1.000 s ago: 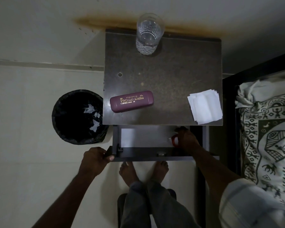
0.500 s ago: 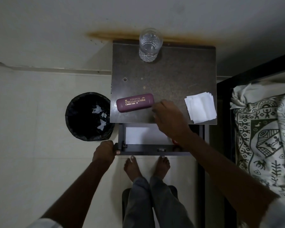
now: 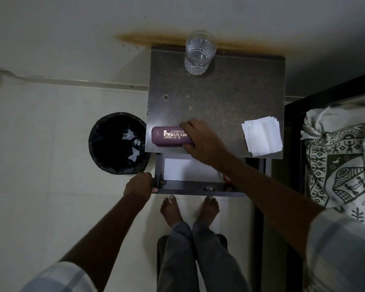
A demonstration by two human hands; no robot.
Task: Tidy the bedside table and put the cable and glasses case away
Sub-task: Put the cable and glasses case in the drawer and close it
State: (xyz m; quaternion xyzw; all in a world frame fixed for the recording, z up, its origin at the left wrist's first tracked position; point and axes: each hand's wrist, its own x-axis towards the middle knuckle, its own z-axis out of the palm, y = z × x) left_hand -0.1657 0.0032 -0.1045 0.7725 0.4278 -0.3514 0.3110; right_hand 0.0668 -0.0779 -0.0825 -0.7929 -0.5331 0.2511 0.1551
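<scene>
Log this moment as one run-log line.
right hand grasping glasses case on table | left hand holding open drawer | case not yet stowed

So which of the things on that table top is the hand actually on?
The purple glasses case near the front left edge: the right hand is closed around its end. The glass at the back and the white tissues sit untouched.

Head camera looks steeply down from above onto the bedside table [image 3: 217, 106].

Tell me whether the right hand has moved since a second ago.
Yes. The right hand rose from the open drawer onto the tabletop, now gripping the glasses case.
</scene>
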